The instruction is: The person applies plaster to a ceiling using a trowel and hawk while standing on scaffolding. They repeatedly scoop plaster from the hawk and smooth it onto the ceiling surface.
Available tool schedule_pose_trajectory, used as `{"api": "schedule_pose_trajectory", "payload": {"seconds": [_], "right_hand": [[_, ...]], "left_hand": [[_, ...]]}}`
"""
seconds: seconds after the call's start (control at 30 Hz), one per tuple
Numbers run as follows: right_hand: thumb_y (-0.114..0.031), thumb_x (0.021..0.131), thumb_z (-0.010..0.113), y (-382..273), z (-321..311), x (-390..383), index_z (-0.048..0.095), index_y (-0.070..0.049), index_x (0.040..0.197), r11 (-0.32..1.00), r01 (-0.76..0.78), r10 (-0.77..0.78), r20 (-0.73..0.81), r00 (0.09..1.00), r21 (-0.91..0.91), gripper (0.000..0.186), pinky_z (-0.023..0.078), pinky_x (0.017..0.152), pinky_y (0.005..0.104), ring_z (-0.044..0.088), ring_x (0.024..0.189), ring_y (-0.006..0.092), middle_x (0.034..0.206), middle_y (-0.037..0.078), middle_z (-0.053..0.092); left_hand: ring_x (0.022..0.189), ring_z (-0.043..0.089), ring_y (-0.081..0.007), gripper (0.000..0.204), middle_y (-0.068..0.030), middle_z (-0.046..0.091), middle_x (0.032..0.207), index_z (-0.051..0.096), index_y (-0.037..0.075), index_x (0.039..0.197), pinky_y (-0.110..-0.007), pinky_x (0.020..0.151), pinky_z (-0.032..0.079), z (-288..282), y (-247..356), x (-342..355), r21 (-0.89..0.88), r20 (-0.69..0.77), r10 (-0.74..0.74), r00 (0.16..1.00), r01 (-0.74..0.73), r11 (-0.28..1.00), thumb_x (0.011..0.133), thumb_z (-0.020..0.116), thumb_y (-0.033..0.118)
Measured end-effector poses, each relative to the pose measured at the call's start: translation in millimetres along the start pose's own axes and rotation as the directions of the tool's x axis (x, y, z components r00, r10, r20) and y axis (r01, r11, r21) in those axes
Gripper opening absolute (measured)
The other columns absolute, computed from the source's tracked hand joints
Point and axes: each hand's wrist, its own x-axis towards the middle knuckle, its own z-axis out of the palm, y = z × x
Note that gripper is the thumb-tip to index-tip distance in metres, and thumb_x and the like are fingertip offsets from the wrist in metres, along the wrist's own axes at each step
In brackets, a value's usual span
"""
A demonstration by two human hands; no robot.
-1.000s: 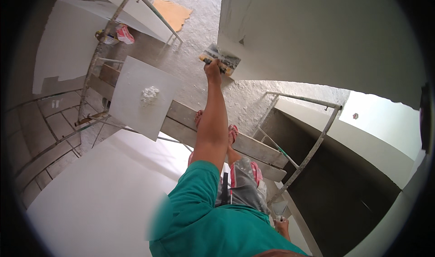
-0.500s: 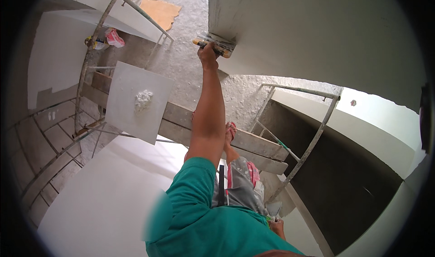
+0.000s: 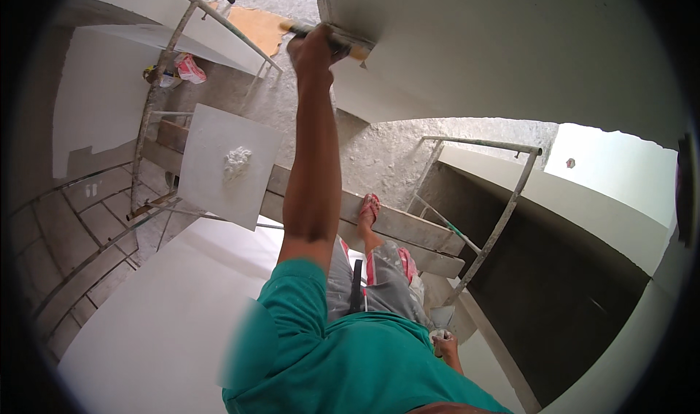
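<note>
My left hand [image 3: 315,49] is stretched far up and closed around a wide putty knife [image 3: 359,51], which has yellowish ends and is smeared by motion. The knife is at the pale plastered wall [image 3: 467,56], near its left edge. Low on the right, beside my waist, my right hand [image 3: 446,345] is closed on a small putty knife [image 3: 442,316] with a pale blade pointing up; white paste marks the fingers. A mound of white plaster [image 3: 237,164] lies on a square white board [image 3: 211,133] left of my extended arm.
I am on a scaffold of wooden planks [image 3: 397,228], one sandalled foot [image 3: 370,208] showing. Metal frames [image 3: 503,217] rise at right and left [image 3: 157,86]. A brown sheet [image 3: 255,29] lies on the rough floor. A pink-and-white bag [image 3: 191,68] sits beyond the left frame.
My left hand has moved up and slightly left with the wide putty knife, along the wall. My right hand stays by my waist. The view has shifted slightly.
</note>
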Motion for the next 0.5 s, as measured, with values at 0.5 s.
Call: {"api": "schedule_pose_trajectory", "payload": {"seconds": [0.5], "right_hand": [[0.004, 0.069, 0.068, 3.7, -14.5, -2.9, 0.061, -0.001, 0.076, 0.995, -0.096, 0.096, -0.011, 0.995, 0.002, 0.011, 0.042, 0.05, 0.0278, 0.054, 0.056, 0.0124, 0.066, 0.004, 0.059]], "left_hand": [[0.075, 0.062, -0.0214, 0.03, -0.0111, 0.06, 0.092, 0.053, -0.002, 0.1, -0.032, 0.059, 0.052, -84.0, -225.7, 76.5, -0.142, -0.096, -0.236, 0.967, 0.221, 0.965, 0.075, 0.062, 0.01]]}}
